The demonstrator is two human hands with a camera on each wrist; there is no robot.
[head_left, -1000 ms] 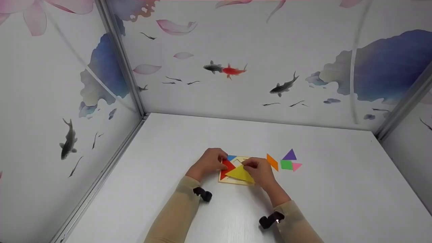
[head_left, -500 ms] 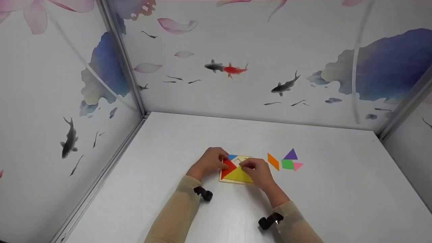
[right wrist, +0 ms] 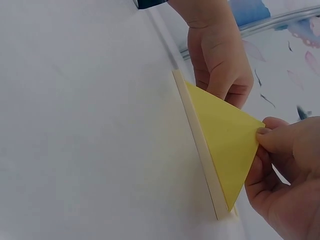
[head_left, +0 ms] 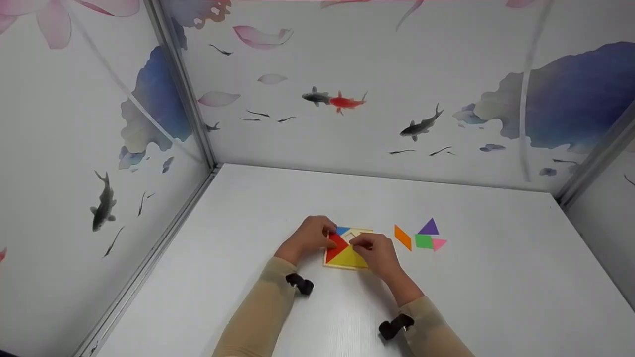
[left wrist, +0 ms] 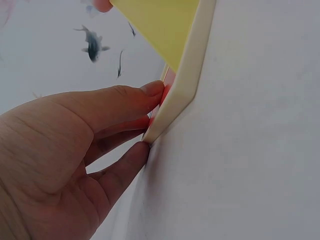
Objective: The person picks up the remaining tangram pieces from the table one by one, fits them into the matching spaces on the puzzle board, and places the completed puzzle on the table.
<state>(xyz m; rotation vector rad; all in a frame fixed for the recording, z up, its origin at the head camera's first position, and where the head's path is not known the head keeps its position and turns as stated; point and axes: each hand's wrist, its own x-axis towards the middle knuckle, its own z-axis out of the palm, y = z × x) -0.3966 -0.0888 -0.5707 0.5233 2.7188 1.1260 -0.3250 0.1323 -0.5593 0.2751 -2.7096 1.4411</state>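
Observation:
My left hand (head_left: 311, 236) grips the left side of a shallow wooden tangram tray (left wrist: 192, 65), its thumb at the red triangle (head_left: 336, 248) just inside the rim. With thumb and forefinger, my right hand (head_left: 381, 254) pinches one corner of a large yellow triangle (right wrist: 227, 137). The yellow triangle's long edge lies along the tray's near rim, beside the red one. A blue piece (head_left: 342, 230) shows at the tray's far left corner. Bare wood shows at the far right part, and my right hand hides the near right corner.
On the white table (head_left: 496, 277), right of the tray, lie an orange parallelogram (head_left: 403, 238), a purple triangle (head_left: 429, 227), a green square (head_left: 423, 241) and a pink triangle (head_left: 439, 244). Printed white walls (head_left: 317, 139) rise behind and at both sides.
The yellow triangle has swung from a skewed position over the red one to line up with the tray's near rim. My right hand has shifted slightly left; my left hand keeps its grip.

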